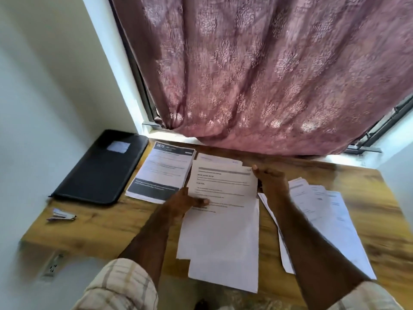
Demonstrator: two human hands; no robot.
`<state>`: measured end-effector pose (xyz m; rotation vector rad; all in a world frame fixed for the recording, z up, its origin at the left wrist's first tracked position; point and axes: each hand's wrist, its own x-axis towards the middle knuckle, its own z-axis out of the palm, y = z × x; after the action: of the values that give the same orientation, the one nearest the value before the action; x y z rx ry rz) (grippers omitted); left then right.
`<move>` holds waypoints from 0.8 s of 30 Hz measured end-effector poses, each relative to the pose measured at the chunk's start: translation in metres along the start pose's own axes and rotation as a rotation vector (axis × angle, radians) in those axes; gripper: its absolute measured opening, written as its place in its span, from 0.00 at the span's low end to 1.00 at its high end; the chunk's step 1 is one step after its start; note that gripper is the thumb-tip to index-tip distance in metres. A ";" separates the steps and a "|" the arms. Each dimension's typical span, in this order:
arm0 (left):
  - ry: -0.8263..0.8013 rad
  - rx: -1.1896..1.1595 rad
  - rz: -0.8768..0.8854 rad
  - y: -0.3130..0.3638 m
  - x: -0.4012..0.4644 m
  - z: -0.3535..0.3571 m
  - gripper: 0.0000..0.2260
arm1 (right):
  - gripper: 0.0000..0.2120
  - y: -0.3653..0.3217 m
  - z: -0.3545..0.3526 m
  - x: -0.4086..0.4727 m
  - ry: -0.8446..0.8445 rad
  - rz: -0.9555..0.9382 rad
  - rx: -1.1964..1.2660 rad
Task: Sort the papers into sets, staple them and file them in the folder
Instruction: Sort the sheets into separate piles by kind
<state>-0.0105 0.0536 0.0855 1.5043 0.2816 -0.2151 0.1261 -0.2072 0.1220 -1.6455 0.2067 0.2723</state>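
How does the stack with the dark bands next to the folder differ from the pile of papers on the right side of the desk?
The banded stack lies squared up; the right pile is fanned out loosely. The banded stack's top sheet has dark bands at head and foot; the right pile's sheets look mostly white with faint print. The banded stack sits beside the black folder, untouched; the right pile is partly hidden under the right forearm. Both lie flat on the wooden desk.

The folder lies at the far left of the tabletop. The stapler lies near of it, at the left edge. Right of the folder lies a printed set. A centre stack lies right of that set. Loose papers lie fanned at the right. The curtain hangs behind the far edge.
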 end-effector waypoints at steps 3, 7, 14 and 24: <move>-0.014 -0.015 -0.009 -0.007 0.004 -0.003 0.29 | 0.09 0.006 0.006 0.000 0.024 0.007 -0.013; -0.081 -0.093 -0.020 -0.020 0.010 -0.004 0.27 | 0.11 0.018 0.003 -0.009 0.099 0.022 0.018; -0.049 -0.156 -0.109 -0.038 0.025 0.021 0.22 | 0.13 0.055 -0.024 -0.024 -0.123 0.207 -0.207; 0.413 0.823 -0.358 -0.075 0.027 0.047 0.27 | 0.10 0.093 -0.060 -0.039 0.132 0.195 -0.258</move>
<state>-0.0057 0.0030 0.0079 2.3084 0.8732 -0.3257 0.0644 -0.2764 0.0503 -1.9038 0.4483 0.3498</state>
